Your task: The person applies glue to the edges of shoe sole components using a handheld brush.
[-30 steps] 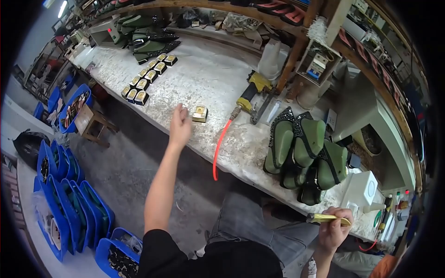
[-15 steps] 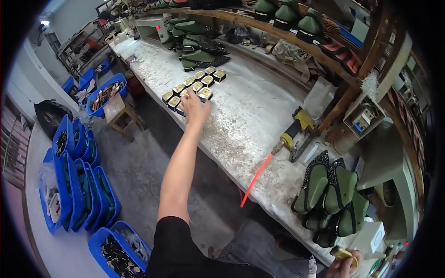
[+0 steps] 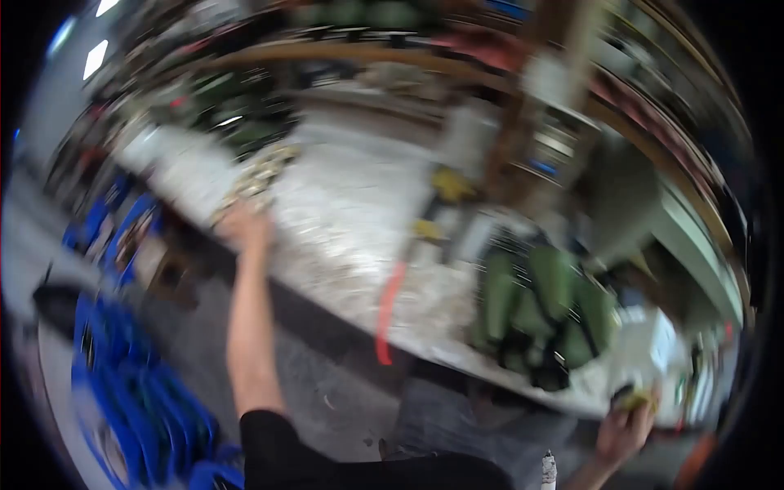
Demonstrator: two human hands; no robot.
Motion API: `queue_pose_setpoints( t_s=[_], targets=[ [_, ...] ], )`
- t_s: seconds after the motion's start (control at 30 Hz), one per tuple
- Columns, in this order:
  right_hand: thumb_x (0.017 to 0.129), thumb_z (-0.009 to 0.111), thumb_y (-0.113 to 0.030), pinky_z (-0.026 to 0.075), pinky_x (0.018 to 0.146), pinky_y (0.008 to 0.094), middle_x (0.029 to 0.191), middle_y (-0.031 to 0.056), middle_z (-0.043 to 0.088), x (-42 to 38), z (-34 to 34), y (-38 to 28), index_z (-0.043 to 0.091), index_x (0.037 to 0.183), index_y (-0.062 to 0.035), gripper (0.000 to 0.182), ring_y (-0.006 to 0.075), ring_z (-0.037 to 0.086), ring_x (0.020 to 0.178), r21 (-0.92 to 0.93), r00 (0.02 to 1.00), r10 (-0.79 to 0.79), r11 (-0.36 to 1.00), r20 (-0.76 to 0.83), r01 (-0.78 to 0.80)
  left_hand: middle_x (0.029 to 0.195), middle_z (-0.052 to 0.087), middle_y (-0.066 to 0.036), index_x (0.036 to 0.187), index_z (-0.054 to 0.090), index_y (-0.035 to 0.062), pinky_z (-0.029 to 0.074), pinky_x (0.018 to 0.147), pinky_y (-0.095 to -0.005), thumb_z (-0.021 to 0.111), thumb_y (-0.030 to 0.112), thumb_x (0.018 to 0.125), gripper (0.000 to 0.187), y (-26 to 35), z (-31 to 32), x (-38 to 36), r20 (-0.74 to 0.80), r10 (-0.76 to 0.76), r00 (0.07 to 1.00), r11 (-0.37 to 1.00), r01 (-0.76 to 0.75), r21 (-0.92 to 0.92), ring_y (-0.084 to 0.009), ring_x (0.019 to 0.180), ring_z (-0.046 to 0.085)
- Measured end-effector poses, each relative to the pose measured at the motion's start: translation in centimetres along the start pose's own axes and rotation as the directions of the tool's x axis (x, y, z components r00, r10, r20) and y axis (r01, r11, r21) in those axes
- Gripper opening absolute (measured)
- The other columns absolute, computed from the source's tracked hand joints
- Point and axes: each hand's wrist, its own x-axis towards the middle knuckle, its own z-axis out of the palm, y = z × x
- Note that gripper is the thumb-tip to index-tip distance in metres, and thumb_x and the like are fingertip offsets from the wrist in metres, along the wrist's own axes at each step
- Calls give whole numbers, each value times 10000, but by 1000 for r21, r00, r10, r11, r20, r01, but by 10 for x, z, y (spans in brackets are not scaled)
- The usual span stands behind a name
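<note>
The view is smeared by motion. My left hand (image 3: 247,222) is stretched out to the near edge of a group of small dark blocks with cream tops (image 3: 260,175) on the workbench (image 3: 351,163). Its fingers are too blurred to show whether they grip one. At the lower right, my right hand (image 3: 627,426) is closed around a small yellow-and-black block (image 3: 635,400). Green shoe lasts with dark, glittery uppers (image 3: 547,298) stand clustered on the bench, just beyond my right hand.
A yellow-and-black air tool (image 3: 449,186) lies on the bench, with a red hose (image 3: 390,314) hanging over the edge. Blue bins (image 3: 139,392) stand at left near a wooden stool (image 3: 163,273). More green lasts (image 3: 237,110) stand at the far end.
The whole view has swung to the right, so the bench and blocks appear further left and blurred. My left hand remains by the blocks; my right hand still holds its block, now higher in view.
</note>
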Motion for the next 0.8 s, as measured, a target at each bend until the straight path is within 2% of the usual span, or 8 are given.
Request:
queue_pose_setpoints(
  t_s=[0.1,0.13,0.2,0.27,0.33,0.43,0.57,0.8],
  targets=[
    [1028,461,-87,373,541,201,1120,114,632,9,-7,-37,457,1440,-56,413,66,461,615,200,999,20,980,28,-25,1064,668,-187,1226,624,14,522,862,-409,757,261,796,513,30,-78,-47,-253,220,942,937,-276,-215,-289,908,648],
    [1034,457,-119,335,528,199,1167,133,628,19,-14,-45,469,1435,-57,406,58,438,590,314,984,-12,948,176,-44,1103,688,-198,1247,625,-6,518,904,-395,707,114,835,438,53,-119,-64,-248,205,947,773,-312,-552,-286,921,672],
    [1037,453,-135,306,522,204,1153,133,643,18,-35,-66,487,1416,-55,389,59,401,554,402,999,23,915,28,-32,1201,679,-150,1253,610,-39,465,982,-331,684,53,850,420,119,-229,-148,-360,211,909,652,-405,-641,-263,1068,633],
    [1038,451,-129,317,513,201,1114,127,655,17,-63,-82,488,1411,-51,383,59,424,545,422,1000,1,906,-31,12,1211,664,-143,1276,582,-29,439,1003,-343,636,3,851,430,164,-314,-240,-362,380,851,258,-474,-842,-267,1094,611],
    [1038,449,-122,327,503,198,1074,122,668,24,-82,-88,488,1406,-48,378,60,447,535,458,999,28,889,-38,-7,1158,657,-152,1252,597,-4,447,990,-379,594,-41,761,492,221,-378,-316,-403,674,620,-233,-340,-911,-306,1090,599],
    [1051,441,-139,320,487,189,1010,80,665,33,-114,-92,500,1402,-62,364,52,435,549,367,997,34,930,-71,-5,1178,649,-170,1189,626,-21,475,968,-398,597,-45,731,460,309,-431,-408,-460,842,282,-381,-292,-877,-327,1064,601],
    [1043,455,-119,348,471,192,980,96,674,41,-137,-100,514,1374,-31,348,71,506,561,343,991,71,939,-110,-29,1112,545,-245,1144,523,-110,515,793,-488,627,-7,745,425,430,-416,-487,-163,977,139,-21,-696,-718,-379,1005,520],
    [1023,483,-84,385,468,203,972,133,679,23,-168,-93,535,1327,19,324,97,560,555,372,979,139,925,-152,-74,1098,570,-244,1108,535,-80,533,796,-496,672,71,771,395,514,-303,-501,164,939,301,342,-808,-479,-394,1012,543]
  ],
)
